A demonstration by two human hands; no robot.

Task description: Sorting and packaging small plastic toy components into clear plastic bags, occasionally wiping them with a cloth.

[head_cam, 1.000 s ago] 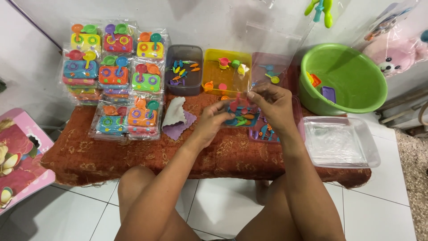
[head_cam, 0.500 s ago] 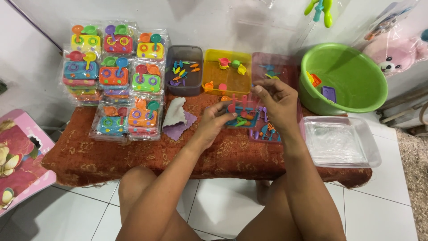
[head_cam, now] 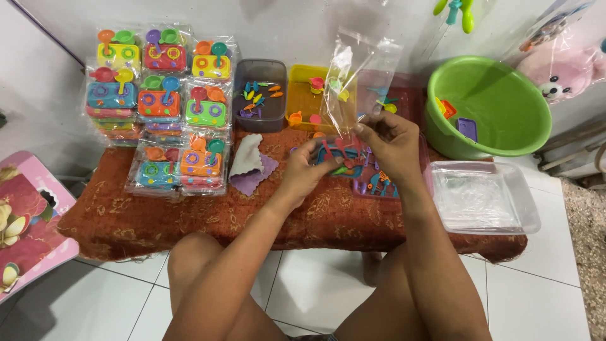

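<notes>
My left hand [head_cam: 307, 169] grips a teal toy stove set [head_cam: 339, 158] with small red pieces on it, low over the red patterned table [head_cam: 189, 218]. My right hand [head_cam: 390, 140] pinches the bottom of a clear plastic bag [head_cam: 356, 79] that stands up above the toy. The bag's lower edge meets the top of the toy set. Under my right wrist lie more small coloured toy utensils [head_cam: 377, 184].
Stacks of bagged toy stove sets [head_cam: 158, 101] fill the table's left. A grey tub [head_cam: 260, 95] and a yellow tub [head_cam: 306, 101] of small parts stand at the back. A green basin [head_cam: 489, 107] and a clear tray of bags [head_cam: 483, 196] sit right. A cloth [head_cam: 249, 161] lies mid-table.
My right hand has lifted the clear bag upright above the toy set. My left hand has closed on the teal toy and raised it slightly.
</notes>
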